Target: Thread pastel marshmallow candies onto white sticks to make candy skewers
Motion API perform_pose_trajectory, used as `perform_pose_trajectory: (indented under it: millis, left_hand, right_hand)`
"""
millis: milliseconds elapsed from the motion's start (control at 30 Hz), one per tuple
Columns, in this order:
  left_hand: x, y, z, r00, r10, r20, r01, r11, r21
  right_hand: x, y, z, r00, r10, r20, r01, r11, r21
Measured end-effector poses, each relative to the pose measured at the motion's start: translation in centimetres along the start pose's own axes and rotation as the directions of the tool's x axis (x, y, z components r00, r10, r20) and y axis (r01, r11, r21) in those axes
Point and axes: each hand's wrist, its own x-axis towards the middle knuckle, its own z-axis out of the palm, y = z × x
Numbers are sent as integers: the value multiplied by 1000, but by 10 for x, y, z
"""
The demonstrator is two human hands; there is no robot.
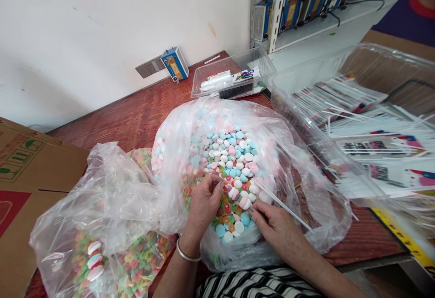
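My left hand (205, 198) is closed in a pinch over the open bag of candies; what sits between its fingertips is too small to make out. My right hand (277, 225) has its thumb and fingers closed at the end of a short row of pink-and-white marshmallows (244, 203), which stretches toward my left fingertips. Under both hands, the clear plastic bag (272, 130) holds round marshmallows (234, 150) in white, pink and blue, with small gummy rings (226, 207) nearer me. Thin white sticks (285, 207) lie across the bag beside my right hand.
At left, another plastic bag (122, 202) contains gummy rings, with a stacked candy skewer (95, 261) on it. A cardboard box (37, 162) stands beyond. Clear trays (234, 73) with supplies and a larger bin (306, 130) of sticks and printed packets sit behind and right.
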Motion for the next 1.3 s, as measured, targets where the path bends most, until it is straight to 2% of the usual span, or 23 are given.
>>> perform_pose_trajectory:
  millis: [133,233,300,433,500,733,933,1100,1300]
  left_hand:
    - [-5,4,8,995,-93,27,97,963,-251]
    - [-9,6,14,990,-142,4,134,928,-348]
    - [-13,6,18,990,-132,-45,111,942,-318]
    - [-22,3,27,976,-18,-218,-11,992,-128]
    - [-26,2,31,969,-8,-249,-20,994,-110]
    - [-29,6,37,951,-127,-281,67,975,-214]
    - [-32,7,36,957,-92,-276,39,981,-192]
    - [-34,8,35,962,-58,-267,11,984,-177]
    - [-36,10,38,967,-99,-235,38,967,-251]
  right_hand:
    - [-1,1,-1,1000,15,-8,-15,1000,5]
    - [-4,-1,-1,1000,21,-22,-21,999,26]
    - [-5,-3,-1,999,12,-43,-10,999,41]
    - [-8,-5,1,991,-35,-126,33,999,-18]
    - [-9,-5,2,986,-65,-153,60,997,-39]
    - [-12,-4,7,984,-121,-132,118,992,-34]
    - [-14,-4,9,987,-115,-110,121,991,49]
    - [-14,-3,10,987,-108,-120,114,992,46]
    - [-13,-5,10,976,-157,-148,166,985,48]
